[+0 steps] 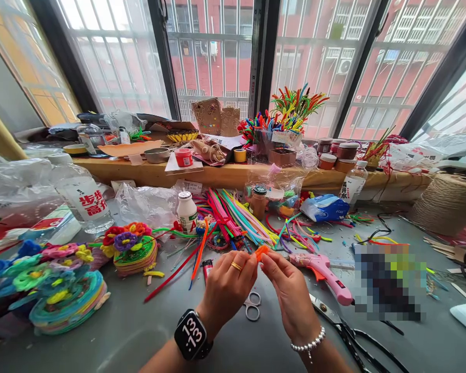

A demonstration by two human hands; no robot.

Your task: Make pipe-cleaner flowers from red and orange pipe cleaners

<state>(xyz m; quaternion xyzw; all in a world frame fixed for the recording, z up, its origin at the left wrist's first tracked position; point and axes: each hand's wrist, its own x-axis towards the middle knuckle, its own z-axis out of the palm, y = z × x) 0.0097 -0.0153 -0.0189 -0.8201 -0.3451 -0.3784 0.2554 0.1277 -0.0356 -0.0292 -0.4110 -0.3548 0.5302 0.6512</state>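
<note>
My left hand (230,278) and my right hand (289,290) meet above the grey table, fingertips pinched on a small bent orange pipe cleaner (261,252). Fingers cover part of it, so its full shape is hidden. Small scissors (252,305) lie on the table between my wrists. A pink hot glue gun (322,272) rests just beyond my right hand, and large black-handled shears (344,327) lie to the right of it. Behind my hands spreads a pile of loose coloured pipe cleaners (241,220).
Fuzzy flowers on round coiled bases (70,303) stand at the left. A water bottle (81,194), a white drink bottle (187,211) and a brown-filled jar (258,202) stand farther back. A twine spool (445,203) is at right. The wooden sill (213,174) holds craft supplies.
</note>
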